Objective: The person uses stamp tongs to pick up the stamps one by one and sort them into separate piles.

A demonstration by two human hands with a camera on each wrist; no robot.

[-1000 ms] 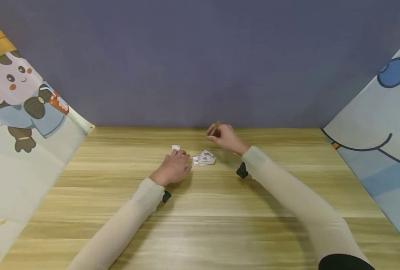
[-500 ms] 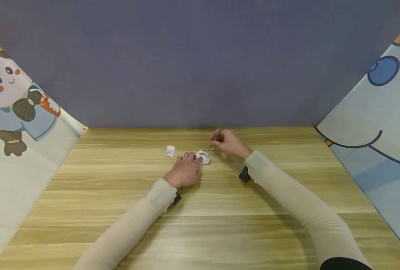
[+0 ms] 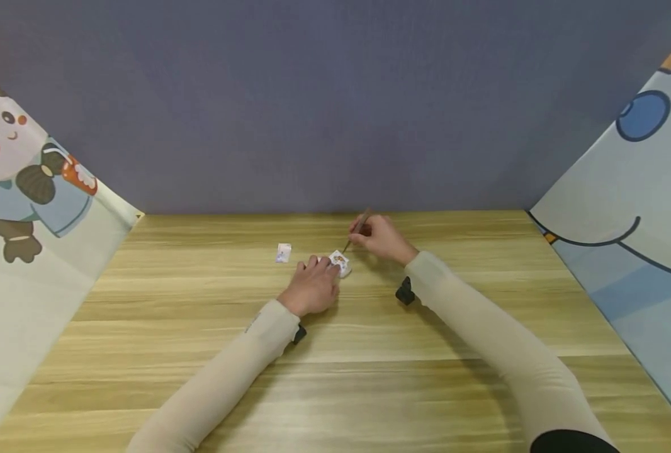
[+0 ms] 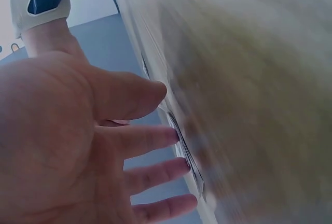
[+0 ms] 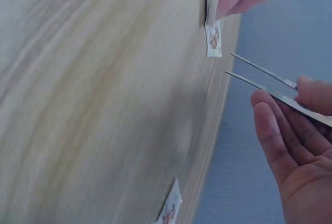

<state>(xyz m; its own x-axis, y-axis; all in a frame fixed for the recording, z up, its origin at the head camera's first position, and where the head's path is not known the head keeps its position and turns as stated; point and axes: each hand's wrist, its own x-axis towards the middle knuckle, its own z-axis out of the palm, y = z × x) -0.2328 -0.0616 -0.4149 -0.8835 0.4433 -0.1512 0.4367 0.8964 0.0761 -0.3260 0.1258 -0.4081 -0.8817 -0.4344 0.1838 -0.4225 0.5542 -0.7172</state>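
sticker (image 3: 282,253), a small single one, lay on the wooden table (image 3: 199,352) just beyond and apart from the left hand (image 3: 311,287). that hand's straight, slightly spread fingers (image 4: 155,138) pressed a small stack of stickers (image 3: 340,262) flat. just past them, the right hand (image 3: 382,239) pinched tweezers (image 5: 264,79), whose tips stood apart beside the stack.

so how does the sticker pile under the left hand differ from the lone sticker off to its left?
The sticker pile is a small stack pressed down by the left hand, with the tweezers in the right hand aimed at it. The lone sticker is single, flat and untouched, further left on the table. Both are small white printed pieces.
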